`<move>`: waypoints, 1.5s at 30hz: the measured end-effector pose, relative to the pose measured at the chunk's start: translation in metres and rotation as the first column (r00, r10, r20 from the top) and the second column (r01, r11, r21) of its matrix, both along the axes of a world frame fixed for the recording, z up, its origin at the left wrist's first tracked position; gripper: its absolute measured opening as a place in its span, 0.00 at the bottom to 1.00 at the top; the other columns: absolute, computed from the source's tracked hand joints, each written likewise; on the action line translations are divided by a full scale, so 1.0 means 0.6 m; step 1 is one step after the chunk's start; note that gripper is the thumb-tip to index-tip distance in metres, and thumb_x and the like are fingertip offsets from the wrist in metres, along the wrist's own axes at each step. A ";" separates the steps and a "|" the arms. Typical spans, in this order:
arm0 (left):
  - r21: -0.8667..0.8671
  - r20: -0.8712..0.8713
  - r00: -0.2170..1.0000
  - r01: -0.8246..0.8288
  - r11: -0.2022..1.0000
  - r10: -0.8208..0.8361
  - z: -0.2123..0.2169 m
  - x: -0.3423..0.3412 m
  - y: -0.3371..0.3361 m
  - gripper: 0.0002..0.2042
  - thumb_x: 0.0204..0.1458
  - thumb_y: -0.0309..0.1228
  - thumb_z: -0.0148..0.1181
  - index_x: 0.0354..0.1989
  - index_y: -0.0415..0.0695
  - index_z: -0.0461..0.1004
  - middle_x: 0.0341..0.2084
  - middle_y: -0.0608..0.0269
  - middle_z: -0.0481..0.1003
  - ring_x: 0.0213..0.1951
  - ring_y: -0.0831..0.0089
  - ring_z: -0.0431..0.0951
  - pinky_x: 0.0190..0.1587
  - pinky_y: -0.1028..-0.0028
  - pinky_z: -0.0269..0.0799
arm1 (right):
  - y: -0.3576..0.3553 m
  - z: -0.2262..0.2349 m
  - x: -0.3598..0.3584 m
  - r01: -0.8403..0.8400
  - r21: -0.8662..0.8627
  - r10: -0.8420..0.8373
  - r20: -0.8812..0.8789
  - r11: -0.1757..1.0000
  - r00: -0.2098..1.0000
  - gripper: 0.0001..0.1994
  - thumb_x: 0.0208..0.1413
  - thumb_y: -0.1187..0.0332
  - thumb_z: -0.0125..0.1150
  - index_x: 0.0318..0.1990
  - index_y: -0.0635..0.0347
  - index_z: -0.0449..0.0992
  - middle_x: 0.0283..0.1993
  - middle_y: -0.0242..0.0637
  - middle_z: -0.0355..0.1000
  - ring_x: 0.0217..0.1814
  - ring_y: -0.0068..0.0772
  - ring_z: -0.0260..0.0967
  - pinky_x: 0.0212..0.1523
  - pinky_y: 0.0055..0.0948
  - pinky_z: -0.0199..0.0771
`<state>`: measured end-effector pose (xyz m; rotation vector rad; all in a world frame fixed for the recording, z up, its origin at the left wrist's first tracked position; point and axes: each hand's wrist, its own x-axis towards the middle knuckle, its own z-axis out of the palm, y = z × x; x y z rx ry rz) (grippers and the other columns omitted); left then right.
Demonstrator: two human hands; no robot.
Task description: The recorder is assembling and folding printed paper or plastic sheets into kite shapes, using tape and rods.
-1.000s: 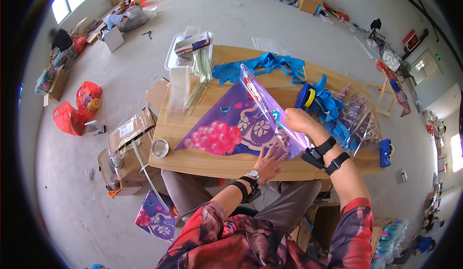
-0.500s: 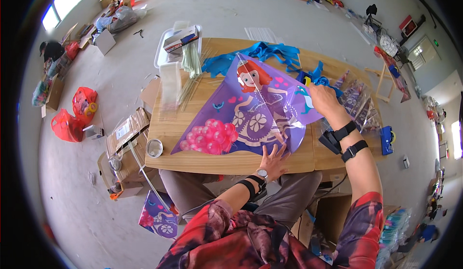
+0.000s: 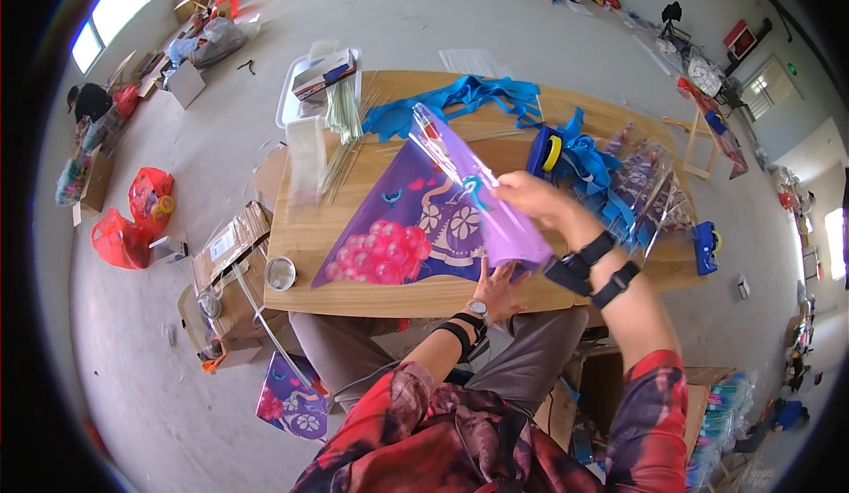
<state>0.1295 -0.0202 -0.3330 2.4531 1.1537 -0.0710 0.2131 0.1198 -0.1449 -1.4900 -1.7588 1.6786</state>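
Observation:
A purple plastic kite sheet [image 3: 371, 228] printed with a red-haired figure and pink balloons lies across the wooden table [image 3: 416, 297]. Its right half is lifted and bent over toward the left, covering most of the printed figure. Pinched in my right hand [image 3: 529, 197] is the raised right edge of the sheet. At the near edge of the table, my left hand [image 3: 501, 294] lies flat with fingers stretched out, pressing the sheet down near the fold; some fingertips are hidden by the lifted part.
Blue ribbon strips [image 3: 460, 104] lie along the back. A blue tape dispenser [image 3: 546, 152] and clear-wrapped purple packs [image 3: 650, 192] are at the right. Thin pale sticks [image 3: 343, 113], a white tray [image 3: 292, 86] and a small round container [image 3: 280, 273] sit at the left.
My right hand has drawn the sheet's right edge leftward and toward me, folding it over the printed figure. My left hand stays at the near edge. The tape dispenser is now more exposed.

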 end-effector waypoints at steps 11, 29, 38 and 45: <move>-0.178 0.803 0.575 -0.024 0.984 0.159 -0.158 0.001 -0.043 0.29 0.55 0.50 0.56 0.64 0.52 0.73 0.68 0.54 0.67 0.72 0.54 0.59 0.74 0.48 0.49 | -0.095 -0.294 -0.059 0.163 0.035 -0.166 0.073 0.986 0.984 0.16 0.66 0.61 0.56 0.38 0.70 0.76 0.25 0.38 0.71 0.27 0.26 0.67 0.30 0.38 0.69; 0.153 0.642 0.678 -0.572 0.806 0.359 0.046 -0.245 -0.063 0.23 0.53 0.27 0.65 0.59 0.42 0.71 0.62 0.44 0.65 0.65 0.42 0.63 0.67 0.47 0.58 | -0.134 -0.246 0.075 -0.165 0.811 -0.447 0.465 0.562 0.765 0.24 0.48 0.76 0.64 0.55 0.54 0.71 0.59 0.44 0.68 0.63 0.51 0.66 0.61 0.50 0.65; 0.191 0.342 0.522 -0.853 0.486 0.781 -0.010 -0.335 -0.007 0.37 0.48 0.35 0.71 0.68 0.43 0.62 0.63 0.44 0.62 0.66 0.44 0.60 0.65 0.46 0.57 | -0.152 -0.301 0.159 -0.304 0.677 -0.349 0.649 0.670 0.676 0.36 0.47 0.74 0.68 0.66 0.54 0.64 0.71 0.46 0.59 0.72 0.51 0.57 0.72 0.52 0.52; 0.123 0.194 0.586 -0.810 0.573 0.787 0.001 -0.388 -0.026 0.34 0.45 0.33 0.73 0.62 0.40 0.66 0.56 0.43 0.67 0.61 0.43 0.66 0.60 0.51 0.67 | -0.173 -0.318 0.164 -0.351 0.712 -0.311 0.621 0.608 0.719 0.28 0.53 0.76 0.62 0.65 0.57 0.72 0.74 0.47 0.61 0.72 0.48 0.60 0.73 0.49 0.56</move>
